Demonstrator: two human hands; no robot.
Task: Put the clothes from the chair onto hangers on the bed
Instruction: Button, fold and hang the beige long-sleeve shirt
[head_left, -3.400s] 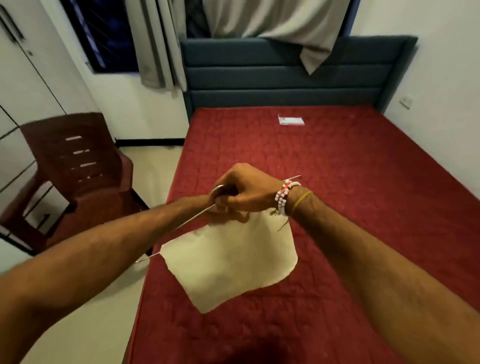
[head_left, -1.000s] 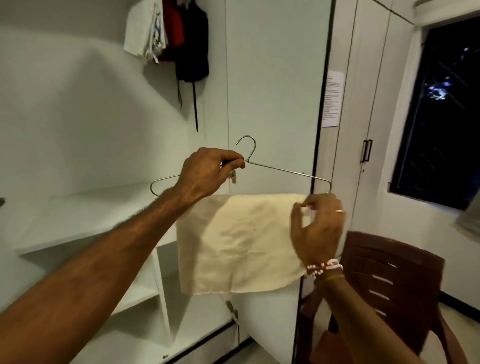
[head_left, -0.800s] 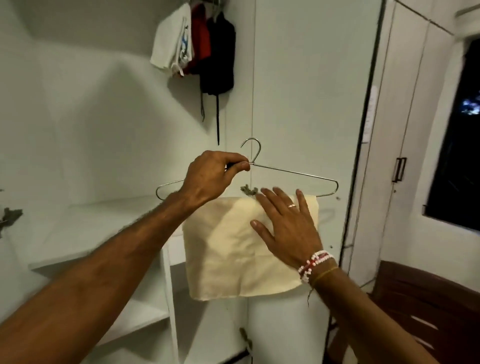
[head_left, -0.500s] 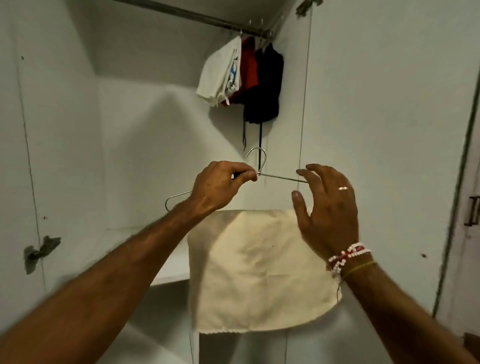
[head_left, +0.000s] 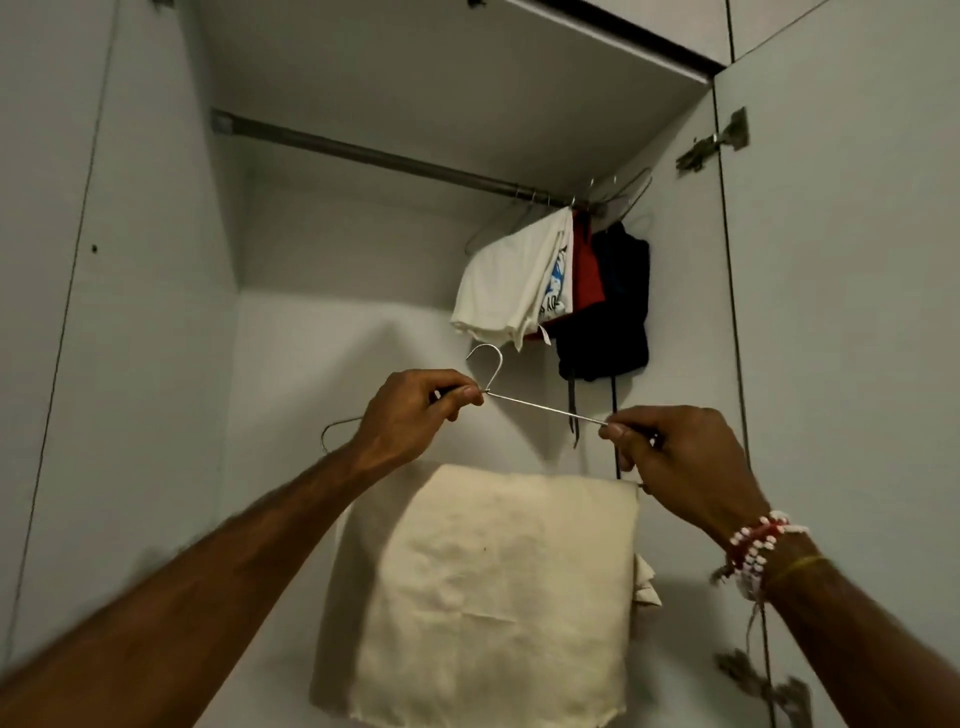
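thin silver wire makes up the hanger (head_left: 540, 408), which is held up inside an open white wardrobe (head_left: 130, 312) by two bare hands. the left hand (head_left: 410, 415) pinches the wire just below the hook, thumb and forefinger closed tight on it with the other fingers curled in behind. the right hand (head_left: 680, 457) grips the sloping arm of the hanger near its right end, its fingers closed around the wire. the hook points upward and sits well below the rail (head_left: 405, 161), touching nothing. a cream cloth (head_left: 488, 587) is folded over the bottom bar of the hanger and hangs straight down between the two forearms, its lower edge near the bottom of the view; a small fold of it sticks out at the right side. the left end of the hanger curves out past the left wrist. the right wrist wears a bracelet (head_left: 753, 545) of red and white beads and a thin yellow thread beside it. at the right end of the rail hang a white garment (head_left: 514, 280), a red garment (head_left: 587, 275) and a dark garment (head_left: 618, 306), pressed side by side, with bare wire hangers next to them. a metal hinge (head_left: 717, 140) sits on the right door, high up.
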